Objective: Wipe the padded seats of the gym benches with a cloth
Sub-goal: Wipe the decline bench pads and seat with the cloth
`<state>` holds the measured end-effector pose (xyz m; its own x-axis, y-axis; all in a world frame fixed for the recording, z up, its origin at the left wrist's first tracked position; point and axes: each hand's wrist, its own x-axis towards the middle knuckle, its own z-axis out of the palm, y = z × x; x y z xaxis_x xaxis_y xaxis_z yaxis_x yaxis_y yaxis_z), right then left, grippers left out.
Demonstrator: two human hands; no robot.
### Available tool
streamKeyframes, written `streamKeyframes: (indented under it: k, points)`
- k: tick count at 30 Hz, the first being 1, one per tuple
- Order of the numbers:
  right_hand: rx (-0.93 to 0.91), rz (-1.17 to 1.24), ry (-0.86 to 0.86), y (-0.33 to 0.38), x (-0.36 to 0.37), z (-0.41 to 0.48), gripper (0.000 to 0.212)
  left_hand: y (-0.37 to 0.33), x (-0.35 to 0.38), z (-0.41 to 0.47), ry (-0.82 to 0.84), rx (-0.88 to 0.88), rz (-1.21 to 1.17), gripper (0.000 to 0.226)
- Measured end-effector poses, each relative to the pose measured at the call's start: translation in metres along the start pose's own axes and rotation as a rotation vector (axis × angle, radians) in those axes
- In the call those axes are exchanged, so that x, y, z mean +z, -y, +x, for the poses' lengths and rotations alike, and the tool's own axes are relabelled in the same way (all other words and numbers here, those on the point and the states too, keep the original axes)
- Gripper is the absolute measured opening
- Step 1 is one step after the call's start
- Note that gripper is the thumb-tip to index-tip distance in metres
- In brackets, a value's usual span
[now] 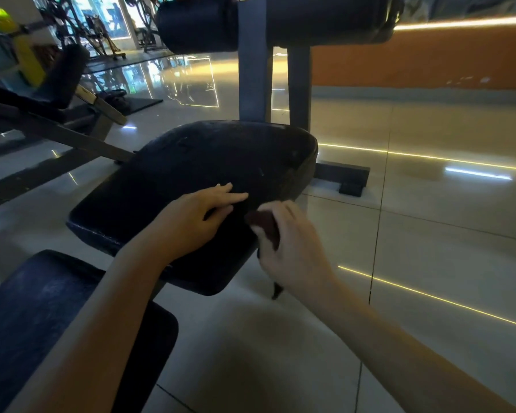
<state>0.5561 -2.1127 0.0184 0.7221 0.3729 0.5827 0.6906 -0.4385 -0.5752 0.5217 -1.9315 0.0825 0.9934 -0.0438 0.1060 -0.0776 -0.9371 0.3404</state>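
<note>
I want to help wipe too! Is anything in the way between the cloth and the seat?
Nothing visible. The right hand holds the dark cloth right at the padded seat's near edge. The left hand rests flat on the pad beside it, not in between.

Padded seat [197,162] at frame centre; second pad [42,317] at lower left. Left hand [191,222] rests on the seat. Right hand [292,251], gripping cloth [264,226], at the seat's right edge; roller pad [274,19] at the top
</note>
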Motion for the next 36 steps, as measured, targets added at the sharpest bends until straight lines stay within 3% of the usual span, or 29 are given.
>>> streamKeyframes:
  k: [4, 7, 9, 15, 17, 23, 25, 32, 36]
  points:
    - [-0.090, -0.163, -0.021, -0.014, -0.002, 0.009, 0.025, 0.001, 0.000, 0.000, -0.013, 0.000, -0.021, 0.040]
    - [0.199, -0.180, -0.092, -0.044, -0.011, 0.045, 0.026, 0.002, 0.001, 0.000, -0.010, 0.010, -0.011, 0.040]
    - [0.279, -0.142, -0.109, -0.056, -0.011, 0.049, 0.025, 0.003, 0.003, -0.001, -0.009, 0.015, -0.010, 0.040]
    - [-0.009, -0.033, -0.053, -0.028, 0.007, -0.005, 0.019, 0.003, 0.001, -0.001, -0.008, 0.014, -0.021, 0.040]
    - [-0.014, -0.022, -0.093, -0.028, 0.006, -0.001, 0.021, 0.004, 0.000, -0.001, -0.004, 0.016, -0.041, 0.040]
    - [0.303, 0.063, -0.322, -0.045, 0.002, 0.052, 0.024, 0.004, 0.003, 0.000, -0.011, 0.032, -0.090, 0.039]
    - [0.270, 0.080, -0.327, -0.037, 0.010, 0.040, 0.024, 0.006, 0.005, -0.001, -0.011, 0.039, -0.088, 0.039]
    - [-0.135, 0.122, -0.189, -0.011, 0.019, -0.008, 0.022, 0.009, 0.005, -0.001, -0.009, 0.046, -0.084, 0.040]
    - [-0.036, 0.012, -0.282, -0.040, 0.012, 0.031, 0.025, 0.005, 0.004, 0.000, -0.003, 0.041, -0.088, 0.042]
